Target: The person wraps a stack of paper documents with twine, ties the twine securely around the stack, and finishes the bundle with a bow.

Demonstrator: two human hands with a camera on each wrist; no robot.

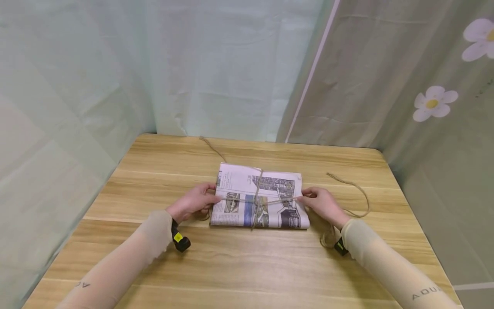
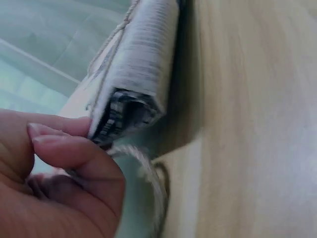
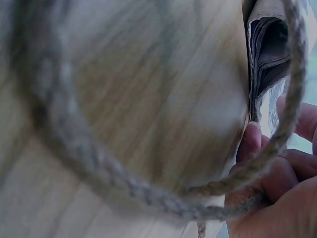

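Observation:
A folded newspaper bundle [image 1: 235, 219] lies on the table, with twine [image 1: 277, 201] crossing its top both ways. At its left edge my left hand [image 1: 194, 201] pinches the twine, thumb on the upper side and fingers curled at the edge. My right hand [image 1: 321, 204] holds the twine at the right edge between thumb and fingers. In the left wrist view a twine length [image 2: 154, 186] hangs below the curled fingers, beside the folded paper end [image 2: 133, 111]. A large loop of twine [image 3: 109, 173] passes close before the right wrist camera and runs into the hand.
The wooden table [image 1: 247, 270] has rounded back corners, with a curtain [image 1: 231, 77] behind it. One loose twine end [image 1: 211, 146] lies behind the bundle. Another length [image 1: 356, 189] curves across the tabletop to the right. Black wrist cameras [image 1: 181, 242] hang under both wrists.

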